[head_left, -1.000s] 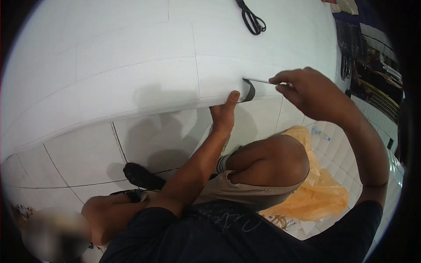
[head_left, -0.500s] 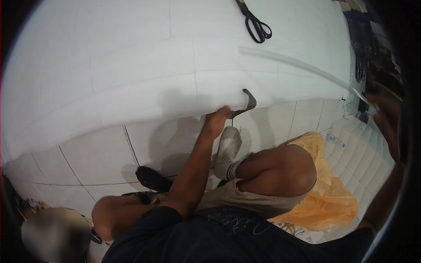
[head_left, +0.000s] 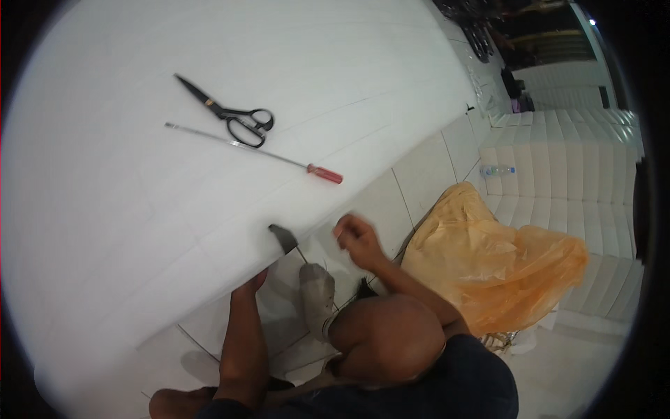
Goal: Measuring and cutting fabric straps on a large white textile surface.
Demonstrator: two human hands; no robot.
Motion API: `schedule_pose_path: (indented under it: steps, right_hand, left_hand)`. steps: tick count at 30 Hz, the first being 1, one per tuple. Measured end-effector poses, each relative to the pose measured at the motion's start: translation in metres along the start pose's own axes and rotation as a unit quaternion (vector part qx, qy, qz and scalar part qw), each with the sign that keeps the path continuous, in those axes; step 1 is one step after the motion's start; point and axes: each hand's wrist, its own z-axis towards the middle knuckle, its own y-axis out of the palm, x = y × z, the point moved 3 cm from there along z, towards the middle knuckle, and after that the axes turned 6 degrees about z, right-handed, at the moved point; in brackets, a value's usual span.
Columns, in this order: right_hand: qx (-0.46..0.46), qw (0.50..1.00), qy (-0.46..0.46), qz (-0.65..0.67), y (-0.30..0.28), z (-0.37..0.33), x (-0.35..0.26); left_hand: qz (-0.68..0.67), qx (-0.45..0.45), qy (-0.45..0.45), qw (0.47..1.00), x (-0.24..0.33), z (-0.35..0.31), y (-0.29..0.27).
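Note:
My left hand (head_left: pixel 259 278) is at the near edge of a large white padded sheet (head_left: pixel 139 209), which hides most of its fingers. Close by, a dark grey strip (head_left: pixel 283 239) sticks up over that edge. To the right of the strip, my right hand (head_left: pixel 359 241) hovers above the tiled floor, its fingers curled and slightly blurred; whether anything is in them is hidden. On the sheet lie black-handled scissors (head_left: pixel 246 128) and a long screwdriver (head_left: pixel 325 173) with a red handle, its shaft passing against the scissors' handle.
A crumpled orange plastic bag (head_left: pixel 502 272) lies on the floor to my right. Beyond it are a clear bottle (head_left: pixel 497 170) and white ribbed panels (head_left: pixel 530 146). My knee (head_left: pixel 391 339) and socked foot (head_left: pixel 317 293) are just below the sheet's edge.
My right hand has come in from the far right toward the strip. The long blurred thing it held is gone from it; a screwdriver now lies by the scissors. The view has turned.

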Motion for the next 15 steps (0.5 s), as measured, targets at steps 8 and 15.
schedule_pose_path:
  steps: [8,15]
  right_hand:
    - [-0.074,0.990,0.110,0.058,0.065,0.035,0.124]
    - [-0.312,0.763,0.312,0.472,0.111,0.045,0.146]
  left_hand:
    - [0.402,0.214,-0.164,0.875,-0.009,-0.008,0.018]
    - [0.465,0.277,-0.189,0.819,0.006,-0.020,0.078]
